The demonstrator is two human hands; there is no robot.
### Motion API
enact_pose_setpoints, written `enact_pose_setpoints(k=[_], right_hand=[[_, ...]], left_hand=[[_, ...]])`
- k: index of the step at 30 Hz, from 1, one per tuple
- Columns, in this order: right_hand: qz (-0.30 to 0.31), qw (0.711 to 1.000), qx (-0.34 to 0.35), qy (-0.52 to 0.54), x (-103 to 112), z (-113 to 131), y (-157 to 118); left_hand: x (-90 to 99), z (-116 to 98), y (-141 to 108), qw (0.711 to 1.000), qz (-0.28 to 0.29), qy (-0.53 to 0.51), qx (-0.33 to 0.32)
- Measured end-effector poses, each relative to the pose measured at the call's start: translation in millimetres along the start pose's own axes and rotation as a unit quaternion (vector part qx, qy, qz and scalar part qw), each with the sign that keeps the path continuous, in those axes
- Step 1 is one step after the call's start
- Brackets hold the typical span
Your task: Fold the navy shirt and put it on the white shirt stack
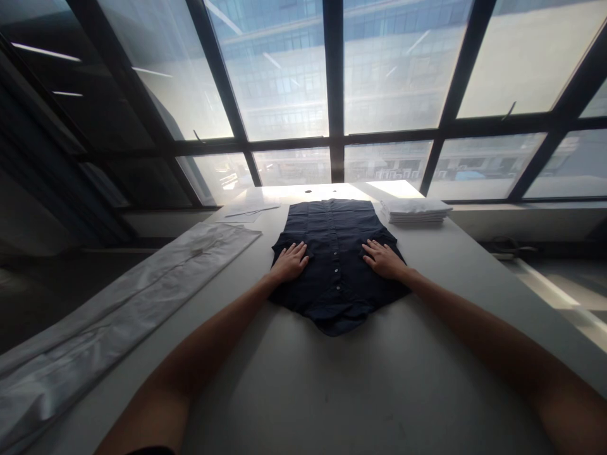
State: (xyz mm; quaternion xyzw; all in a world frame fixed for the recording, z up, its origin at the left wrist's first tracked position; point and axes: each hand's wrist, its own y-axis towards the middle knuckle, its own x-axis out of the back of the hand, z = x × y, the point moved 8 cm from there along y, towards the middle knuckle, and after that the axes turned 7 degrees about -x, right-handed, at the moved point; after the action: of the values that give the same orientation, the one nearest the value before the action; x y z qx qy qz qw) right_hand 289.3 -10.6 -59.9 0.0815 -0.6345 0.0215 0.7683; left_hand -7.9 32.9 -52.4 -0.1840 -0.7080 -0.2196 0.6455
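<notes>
While both forearms reach forward from the near edge of the view, a dark, sleeveless-looking shirt [332, 278] lies flat at the middle of a white table [284, 404], its front uppermost and its curved hem toward the viewer. The left hand [291, 261] rests palm down on the garment's left side, fingers extended and slightly spread; the right hand [384, 258] lies likewise on the opposite side, its fingers also extended and a little apart. Between the hands, pale buttons [337, 270] run in a line down the center of the front, and the cloth near the hem shows shallow creases. To the right of the shirt's far end, near it, sits a stack of folded white cloth [417, 213]. Along the table's left side stretches a long, wrinkled white fabric [137, 303], with thin white sheets [244, 215] just beyond its far end. Behind the table stand large windows [284, 76] in dark frames [334, 82], through which daylight falls on the far tabletop.
</notes>
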Motion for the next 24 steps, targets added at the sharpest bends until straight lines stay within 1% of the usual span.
enact_pose_setpoints(k=[24], right_hand=[[-0.001, 1.0, 0.002, -0.004, 1.6, 1.2, -0.8]], left_hand=[[0.2, -0.1, 0.2, 1.0, 0.004, 0.005, 0.002]])
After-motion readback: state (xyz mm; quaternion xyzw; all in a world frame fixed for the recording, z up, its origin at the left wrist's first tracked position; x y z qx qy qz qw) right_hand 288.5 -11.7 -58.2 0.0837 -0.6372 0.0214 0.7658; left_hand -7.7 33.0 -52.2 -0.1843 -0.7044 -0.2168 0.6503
